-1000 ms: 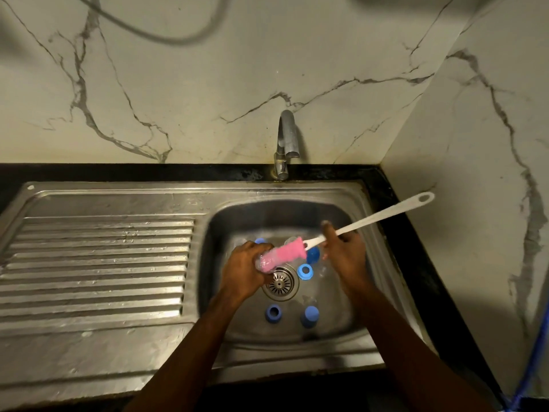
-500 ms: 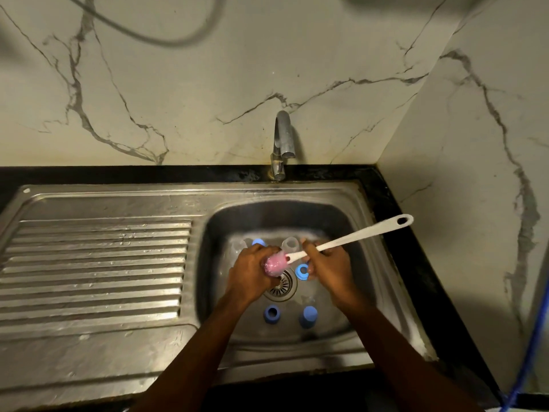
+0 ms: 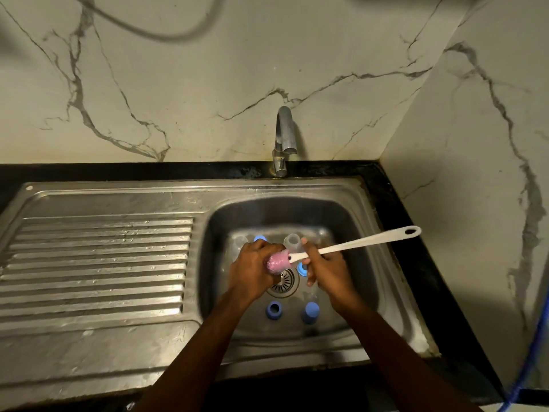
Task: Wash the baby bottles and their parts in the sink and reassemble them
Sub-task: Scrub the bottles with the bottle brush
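Observation:
Over the drain (image 3: 285,282), my left hand (image 3: 252,269) grips a clear bottle that is mostly hidden inside the fist. The pink head (image 3: 277,261) of a bottle brush is pushed into it. My right hand (image 3: 326,269) grips the brush's white handle (image 3: 365,240), which slants up to the right. On the sink floor lie a blue ring (image 3: 274,310), a blue cap (image 3: 310,310) and another blue ring (image 3: 301,267) beside my right hand. A clear bottle (image 3: 292,242) and a blue part (image 3: 260,237) stand behind my hands.
The steel basin (image 3: 356,221) has a tap (image 3: 283,138) behind it, with no water running. A ribbed drainboard (image 3: 98,257) stretches to the left. Marble walls close the back and right sides. A blue hose (image 3: 534,352) hangs at the far right.
The pink brush head has slid deeper into my left fist, so less of it shows. The handle's far end has dropped lower and moved left.

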